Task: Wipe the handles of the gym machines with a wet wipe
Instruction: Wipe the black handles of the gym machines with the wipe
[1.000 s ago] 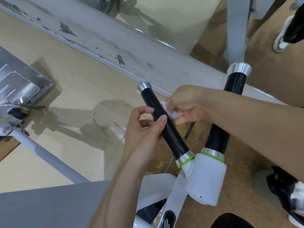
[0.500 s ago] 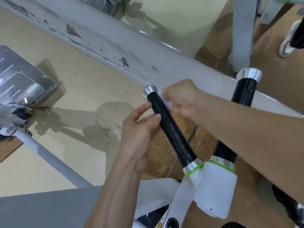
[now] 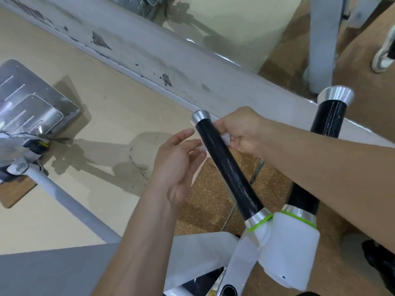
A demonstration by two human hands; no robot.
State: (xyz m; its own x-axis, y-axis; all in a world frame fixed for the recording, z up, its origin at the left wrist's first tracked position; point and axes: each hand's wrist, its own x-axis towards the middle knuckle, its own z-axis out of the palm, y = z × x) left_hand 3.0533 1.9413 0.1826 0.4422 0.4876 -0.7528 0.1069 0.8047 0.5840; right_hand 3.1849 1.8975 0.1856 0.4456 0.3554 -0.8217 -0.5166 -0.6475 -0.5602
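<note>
1. Centrally, smooth glossy black cylinder of near handle [image 3: 226, 169], tilted up-left, topped by flared brushed-metal cap [image 3: 201, 116], ringed at the base by a metal collar with a lime-green band.
2. Crumpled white wet wipe [image 3: 227, 138] against upper right side of that handle, just below the cap, pinched in curled fingers of right hand [image 3: 241, 131].
3. Left hand [image 3: 177, 165] just left of the handle, grasping nothing, fingers loosely extended; fingertip contact with the handle impossible to judge.
4. Second handle [image 3: 327, 118] of same black-and-metal build to the right, partly behind right forearm.
5. Both handles rooted in rounded white moulded housing [image 3: 292, 253].
6. Below, speckled cork-like floor [image 3: 209, 199]; far left, slotted shiny steel plate [image 3: 32, 103].
</note>
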